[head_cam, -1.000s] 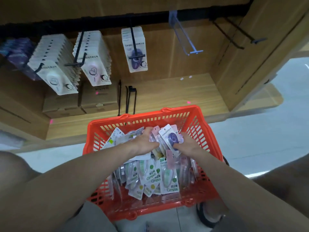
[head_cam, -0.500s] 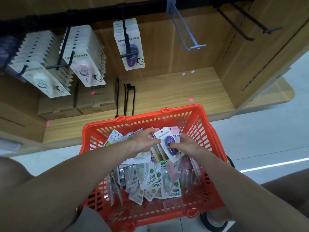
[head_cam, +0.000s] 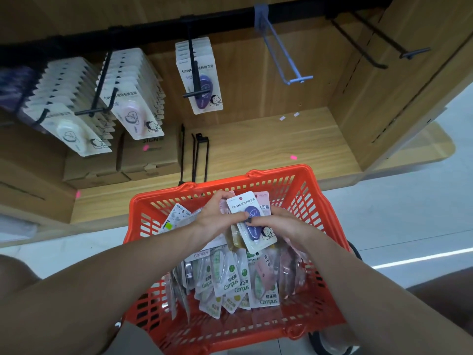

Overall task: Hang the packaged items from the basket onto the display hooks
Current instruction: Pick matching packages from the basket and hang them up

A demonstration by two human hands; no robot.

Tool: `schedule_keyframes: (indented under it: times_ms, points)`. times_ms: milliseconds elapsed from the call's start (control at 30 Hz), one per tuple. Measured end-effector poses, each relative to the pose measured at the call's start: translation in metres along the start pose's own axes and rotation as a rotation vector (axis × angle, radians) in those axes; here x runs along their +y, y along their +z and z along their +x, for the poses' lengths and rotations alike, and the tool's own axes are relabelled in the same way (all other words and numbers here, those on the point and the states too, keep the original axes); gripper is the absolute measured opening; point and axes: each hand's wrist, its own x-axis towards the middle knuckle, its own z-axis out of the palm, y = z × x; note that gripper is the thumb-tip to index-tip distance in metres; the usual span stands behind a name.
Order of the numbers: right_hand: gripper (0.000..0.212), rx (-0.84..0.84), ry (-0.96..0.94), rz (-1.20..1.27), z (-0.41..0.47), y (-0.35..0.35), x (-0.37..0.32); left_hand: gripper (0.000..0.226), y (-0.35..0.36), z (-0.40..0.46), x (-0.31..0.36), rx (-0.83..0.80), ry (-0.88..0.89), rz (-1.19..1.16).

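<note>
Since half a second ago, both hands have lifted the purple correction-tape pack (head_cam: 252,221) a little higher and turned its printed face more squarely upward, while the view has tilted so the hooks sit lower in the picture. Going left to right: on the far left, a black hook carries a long row of white correction-tape packs (head_cam: 69,124), and just beside it a second black hook holds a row of pink correction-tape packs (head_cam: 133,103). Below these two rows, brown cardboard boxes (head_cam: 122,162) rest on the wooden shelf (head_cam: 268,147). Next, a third hook (head_cam: 195,75) carries a short row of purple packs (head_cam: 202,80) like the one in hand. Further right, a pale blue hook (head_cam: 284,52) sticks out bare from the black rail (head_cam: 153,34), and two bare black hooks (head_cam: 378,44) lie beyond it. Below, the orange basket (head_cam: 320,201) stands in front of the shelf, filled with loose packs, many of them green Campus packs (head_cam: 230,285). Over it, the left hand (head_cam: 217,221) curls around a bunch of packs and its thumb presses on the face of the purple pack; the right hand (head_cam: 279,225) pinches the same pack from the right, fingertips on the blister. That pack is tilted, held above the heap in the basket, well apart from the hooks.
</note>
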Motion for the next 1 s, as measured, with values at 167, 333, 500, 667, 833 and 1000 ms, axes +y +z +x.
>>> schedule_keyframes:
  times_ms: [167,333,500,667,833,1000]
  points:
    - [0.036,-0.034,-0.012,0.045,-0.015,0.015,-0.017,0.048,-0.004,-0.011,0.006,0.035,0.032,-0.128]
    - [0.027,-0.130,-0.028,0.214,-0.038,0.029,-0.044,0.051,-0.016,-0.027,0.021,0.077,0.047,-0.235]
    - [0.036,-0.172,-0.072,0.323,-0.057,0.040,-0.074,0.073,-0.030,-0.046,0.038,0.034,0.050,-0.386]
    - [0.035,-0.101,-0.117,0.286,-0.068,0.046,-0.097,0.075,-0.044,-0.065,0.066,0.034,0.047,-0.408]
    - [0.033,-0.082,-0.171,0.322,-0.081,0.023,-0.118,0.063,-0.067,-0.077,0.090,0.103,0.118,-0.402]
    - [0.036,0.116,-0.299,0.261,-0.084,-0.007,-0.136,0.065,-0.085,-0.081,0.108,0.043,0.215,-0.328]
